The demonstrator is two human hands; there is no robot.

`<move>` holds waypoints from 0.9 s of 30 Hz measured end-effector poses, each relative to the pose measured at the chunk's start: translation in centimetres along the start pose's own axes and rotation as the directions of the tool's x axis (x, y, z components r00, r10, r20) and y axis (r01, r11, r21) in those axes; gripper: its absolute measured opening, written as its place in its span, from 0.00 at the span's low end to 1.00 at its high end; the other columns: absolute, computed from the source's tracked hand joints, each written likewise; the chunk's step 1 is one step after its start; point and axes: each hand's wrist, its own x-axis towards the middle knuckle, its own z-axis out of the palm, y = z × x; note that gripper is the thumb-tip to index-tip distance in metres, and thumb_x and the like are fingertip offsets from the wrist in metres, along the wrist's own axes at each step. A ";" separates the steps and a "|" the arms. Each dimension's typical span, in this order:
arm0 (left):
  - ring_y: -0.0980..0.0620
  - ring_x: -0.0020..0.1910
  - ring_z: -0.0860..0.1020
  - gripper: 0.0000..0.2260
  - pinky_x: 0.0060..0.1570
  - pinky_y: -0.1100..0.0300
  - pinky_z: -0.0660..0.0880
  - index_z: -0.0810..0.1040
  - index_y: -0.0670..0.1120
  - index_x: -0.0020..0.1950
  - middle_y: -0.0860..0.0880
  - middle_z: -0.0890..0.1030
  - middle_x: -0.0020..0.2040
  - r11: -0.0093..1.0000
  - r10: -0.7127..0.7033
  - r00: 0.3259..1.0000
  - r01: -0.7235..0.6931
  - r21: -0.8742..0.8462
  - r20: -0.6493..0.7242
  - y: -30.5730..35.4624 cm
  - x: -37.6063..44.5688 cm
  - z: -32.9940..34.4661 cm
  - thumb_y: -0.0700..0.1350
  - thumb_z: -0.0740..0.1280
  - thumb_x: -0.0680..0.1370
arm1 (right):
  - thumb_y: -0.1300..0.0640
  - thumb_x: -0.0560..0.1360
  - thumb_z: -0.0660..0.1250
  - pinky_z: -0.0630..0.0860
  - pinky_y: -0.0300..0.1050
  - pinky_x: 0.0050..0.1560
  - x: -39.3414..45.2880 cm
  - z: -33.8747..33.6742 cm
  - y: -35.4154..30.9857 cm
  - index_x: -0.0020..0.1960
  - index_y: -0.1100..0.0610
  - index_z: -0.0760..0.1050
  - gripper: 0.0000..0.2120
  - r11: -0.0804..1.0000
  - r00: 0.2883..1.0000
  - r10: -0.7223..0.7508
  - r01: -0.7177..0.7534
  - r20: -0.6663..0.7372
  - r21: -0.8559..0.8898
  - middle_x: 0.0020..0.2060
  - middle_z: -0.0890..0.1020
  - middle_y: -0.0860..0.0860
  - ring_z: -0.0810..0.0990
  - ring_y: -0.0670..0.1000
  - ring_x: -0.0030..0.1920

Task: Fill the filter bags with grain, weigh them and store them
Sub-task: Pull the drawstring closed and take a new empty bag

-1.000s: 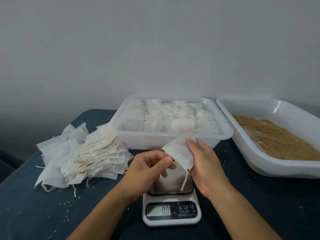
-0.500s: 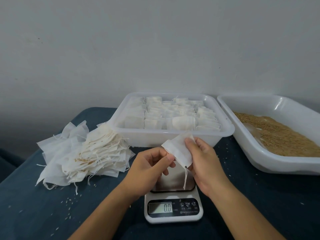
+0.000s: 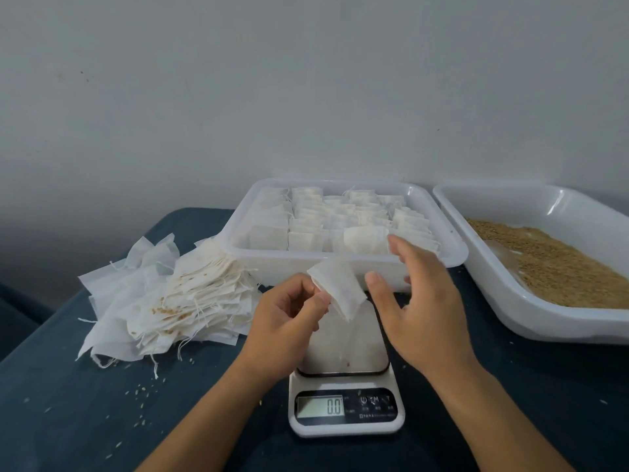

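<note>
Your left hand (image 3: 286, 318) pinches one empty bag (image 3: 340, 289) by its edge, up above the scale (image 3: 345, 396). Your right hand (image 3: 420, 301) is just beside the bag with its fingers spread, not holding it. A thin string hangs down from the bag. The scale reads 0.0 and a few grains lie on its plate. Behind it sits a clear box (image 3: 343, 264) packed with filled bags in rows. To the right is a white tub (image 3: 544, 318) with brown grain (image 3: 551, 264) in it. To the left lies a messy pile (image 3: 170, 298) of empty bags on the dark table (image 3: 68, 420), with loose grains sprinkled near it.
</note>
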 end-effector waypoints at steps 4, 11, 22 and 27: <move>0.53 0.31 0.73 0.08 0.34 0.65 0.71 0.75 0.54 0.39 0.52 0.75 0.32 0.978 0.088 0.996 -0.087 0.189 0.004 -0.3 -0.1 0.0 0.53 0.65 0.78 | 0.44 0.79 0.68 0.79 0.38 0.53 -1.0 0.3 -1.4 0.70 0.47 0.73 0.22 0.960 0.966 -0.193 0.150 0.172 0.235 0.54 0.81 0.40 0.81 0.42 0.55; 0.49 0.36 0.77 0.08 0.37 0.54 0.76 0.75 0.58 0.43 0.53 0.78 0.38 0.915 0.160 0.984 -0.179 0.362 0.083 0.0 -0.2 0.1 0.52 0.61 0.82 | 0.54 0.80 0.71 0.81 0.41 0.53 -1.5 1.6 -1.8 0.70 0.49 0.74 0.20 0.966 0.961 -0.200 0.161 0.190 0.204 0.53 0.84 0.41 0.83 0.41 0.51; 0.58 0.30 0.68 0.07 0.31 0.69 0.64 0.70 0.53 0.34 0.57 0.71 0.29 0.911 0.139 0.989 -0.113 0.396 -0.039 0.6 -0.3 -0.2 0.49 0.62 0.72 | 0.57 0.80 0.58 0.78 0.52 0.39 -0.9 0.8 -1.2 0.51 0.54 0.78 0.09 0.976 0.955 -0.215 0.207 0.205 0.059 0.44 0.77 0.47 0.80 0.50 0.39; 0.59 0.30 0.66 0.07 0.29 0.67 0.63 0.71 0.50 0.34 0.54 0.70 0.28 0.926 0.076 0.995 -0.049 0.374 -0.058 0.4 -0.2 -1.1 0.44 0.62 0.72 | 0.57 0.79 0.64 0.78 0.47 0.44 -0.8 0.5 -0.7 0.62 0.48 0.81 0.14 0.956 0.886 -0.240 0.286 0.396 -0.061 0.53 0.77 0.42 0.79 0.45 0.45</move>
